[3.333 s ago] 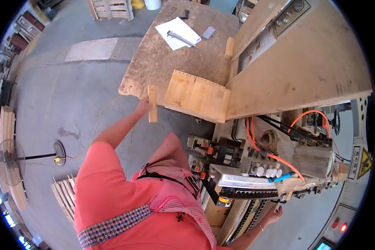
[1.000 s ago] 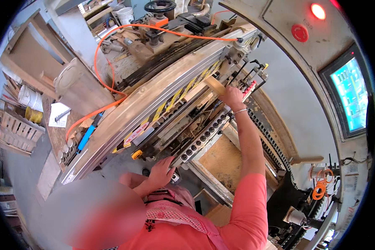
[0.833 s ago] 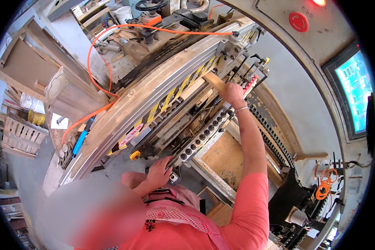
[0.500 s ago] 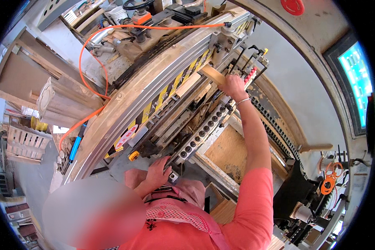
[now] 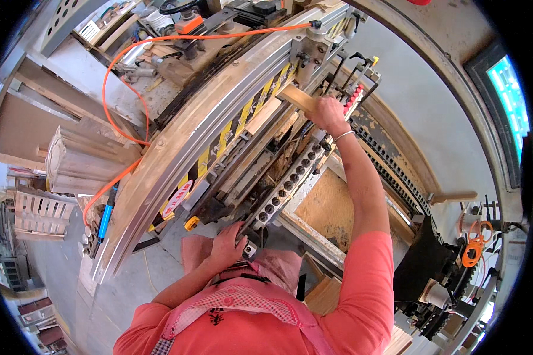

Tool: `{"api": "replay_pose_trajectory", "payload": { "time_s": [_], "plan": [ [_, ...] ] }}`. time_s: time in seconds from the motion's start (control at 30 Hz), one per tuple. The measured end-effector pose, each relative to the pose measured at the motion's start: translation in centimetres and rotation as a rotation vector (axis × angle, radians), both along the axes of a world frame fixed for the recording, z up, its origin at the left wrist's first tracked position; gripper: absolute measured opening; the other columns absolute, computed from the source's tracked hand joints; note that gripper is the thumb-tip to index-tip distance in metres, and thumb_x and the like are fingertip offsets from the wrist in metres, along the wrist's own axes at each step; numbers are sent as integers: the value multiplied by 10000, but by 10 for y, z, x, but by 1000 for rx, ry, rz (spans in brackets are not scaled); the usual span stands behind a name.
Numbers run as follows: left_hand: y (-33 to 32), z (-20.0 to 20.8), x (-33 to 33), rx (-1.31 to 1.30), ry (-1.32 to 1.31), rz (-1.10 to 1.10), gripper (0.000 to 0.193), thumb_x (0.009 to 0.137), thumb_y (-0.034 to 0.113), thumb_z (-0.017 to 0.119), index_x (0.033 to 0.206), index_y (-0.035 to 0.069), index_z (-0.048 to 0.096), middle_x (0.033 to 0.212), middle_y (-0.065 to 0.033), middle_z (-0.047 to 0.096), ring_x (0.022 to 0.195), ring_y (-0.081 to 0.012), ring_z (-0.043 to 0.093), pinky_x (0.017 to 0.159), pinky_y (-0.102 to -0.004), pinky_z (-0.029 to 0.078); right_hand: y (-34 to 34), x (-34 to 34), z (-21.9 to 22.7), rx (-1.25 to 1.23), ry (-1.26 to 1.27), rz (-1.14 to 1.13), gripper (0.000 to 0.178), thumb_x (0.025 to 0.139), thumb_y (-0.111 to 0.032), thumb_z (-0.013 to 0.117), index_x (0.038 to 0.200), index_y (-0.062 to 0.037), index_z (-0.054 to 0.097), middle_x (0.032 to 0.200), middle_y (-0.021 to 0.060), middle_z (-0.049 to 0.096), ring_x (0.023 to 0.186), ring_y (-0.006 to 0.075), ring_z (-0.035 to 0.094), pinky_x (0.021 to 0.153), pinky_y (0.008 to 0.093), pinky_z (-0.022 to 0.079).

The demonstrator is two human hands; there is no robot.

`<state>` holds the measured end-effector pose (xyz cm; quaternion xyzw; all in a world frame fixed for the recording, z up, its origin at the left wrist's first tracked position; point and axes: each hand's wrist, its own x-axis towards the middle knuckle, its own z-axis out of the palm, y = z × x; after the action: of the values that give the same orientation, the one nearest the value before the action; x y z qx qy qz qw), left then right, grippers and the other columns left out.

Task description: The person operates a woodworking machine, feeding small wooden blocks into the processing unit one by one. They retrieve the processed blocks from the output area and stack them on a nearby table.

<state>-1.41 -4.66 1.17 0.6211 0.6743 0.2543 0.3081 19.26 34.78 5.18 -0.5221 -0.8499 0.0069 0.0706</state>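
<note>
My right hand [image 5: 330, 114] is closed round one end of a light wooden strip [image 5: 298, 98]. The strip's other end reaches to the machine's long beam [image 5: 186, 121], beside a yellow-and-black striped band. Lower down, my left hand [image 5: 226, 245] rests with curled fingers at the near end of a metal rail [image 5: 289, 184] that has a row of dark round knobs. What its fingers hold there is hidden. A second pale wood piece [image 5: 264, 117] lies along the striped band, left of the strip in my right hand.
An orange hose [image 5: 105, 89] loops over the beam. A blue tube-shaped tool [image 5: 106, 220] hangs at its near end. Right of my right arm run a black chain track [image 5: 391, 168] and a lit screen [image 5: 509, 100]. A white slatted crate [image 5: 44, 210] stands far left.
The view has shifted slightly, and my left forearm now shows where a blur covered it. Both hands keep their places on the machine, the right still gripping the strip.
</note>
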Motion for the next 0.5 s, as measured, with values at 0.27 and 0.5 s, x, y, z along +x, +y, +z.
{"api": "replay_pose_trajectory", "payload": {
  "time_s": [0.27, 0.5],
  "plan": [
    [3, 7, 2, -131, -33, 44, 418, 792, 154, 603, 1172, 29, 483, 1050, -204, 576, 953, -389, 550, 810, -433, 454, -1, -4, 7, -66, -15, -40, 386, 659, -381, 691, 768, -11, 679, 809, 160, 654, 866, 299, 615, 728, 384, 530],
    [2, 5, 1, -75, -35, 37, 421, 796, 154, 599, 1183, 38, 480, 1055, -203, 575, 952, -389, 552, 808, -435, 454, -9, -6, 2, -30, 47, -105, 393, 665, -383, 704, 798, -14, 678, 863, 157, 652, 891, 302, 603, 745, 382, 527]
  ]
}}
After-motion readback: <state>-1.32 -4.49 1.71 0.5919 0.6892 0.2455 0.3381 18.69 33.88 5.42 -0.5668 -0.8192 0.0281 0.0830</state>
